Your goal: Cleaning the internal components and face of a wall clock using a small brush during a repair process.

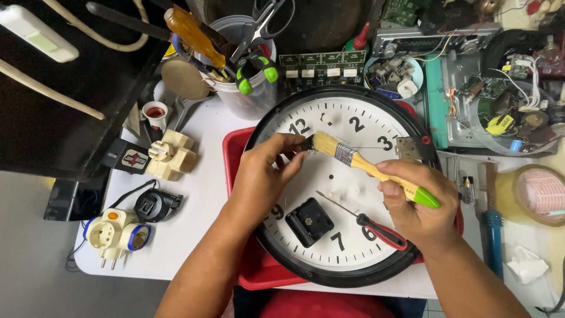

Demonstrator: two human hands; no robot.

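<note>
On the white table (194, 206), a round clock face (347, 176) lies flat over a red tray (235, 153), which steadies it and would catch loose bits. Left hand (265, 171) pinches a small dark part (306, 143) between thumb and fingertips, held just above the dial so the bristles can reach it. Right hand (415, 203) is closed around the yellow-and-green handle of a brush (359, 162), bristles touching that part. A black movement (309, 221) and a red-handled screwdriver (368, 221) rest on the dial, near to hand. Surroundings: a cluttered repair bench. A tub of tools (247, 65) stands behind the clock, circuit boards (321, 65) and opened electronics (494, 94) to the rear right, plug adapters (118, 232) at the left edge, tape roll (538, 191) at right.
</note>
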